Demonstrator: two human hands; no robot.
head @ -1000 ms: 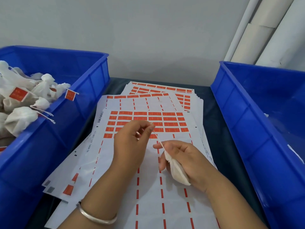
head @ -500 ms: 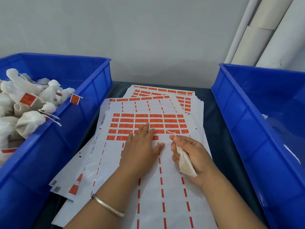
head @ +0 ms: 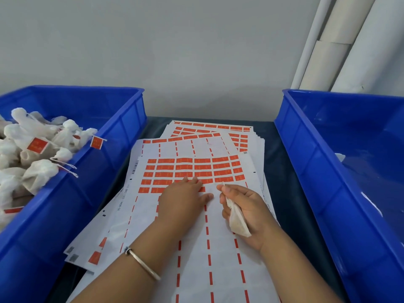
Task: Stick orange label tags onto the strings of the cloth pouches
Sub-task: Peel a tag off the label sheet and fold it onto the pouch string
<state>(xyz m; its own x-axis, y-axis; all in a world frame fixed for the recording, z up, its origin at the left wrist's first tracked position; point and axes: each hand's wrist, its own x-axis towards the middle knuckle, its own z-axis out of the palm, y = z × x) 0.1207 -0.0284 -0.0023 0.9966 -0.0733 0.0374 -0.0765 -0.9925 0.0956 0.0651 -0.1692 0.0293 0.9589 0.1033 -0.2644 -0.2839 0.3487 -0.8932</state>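
Head view, looking forward and down. The left hand [head: 183,200] lies palm-down with straight fingers on the top white backing sheet of orange rectangular label tags [head: 194,171], its fingertips reaching the lowest rows of tags; it grasps nothing. A thin silver bangle [head: 143,263] circles the left wrist. The right hand [head: 244,206], just beside the left, curls its fingers around a small white cloth pouch [head: 238,221], whose body hangs below the palm, while thumb and forefinger pinch the pouch's thin white string [head: 223,184] just above the sheet. The sheet tops a fanned stack of similar label sheets [head: 218,132] on a dark tabletop [head: 282,176]. On the left, a blue plastic crate [head: 105,162] holds a heap of white cloth pouches [head: 39,171], several bearing orange tags on their strings. On the right stands a second blue plastic crate [head: 317,171]; its contents cannot be made out. Pale cylindrical rolls [head: 341,44] lean against the grey wall behind.
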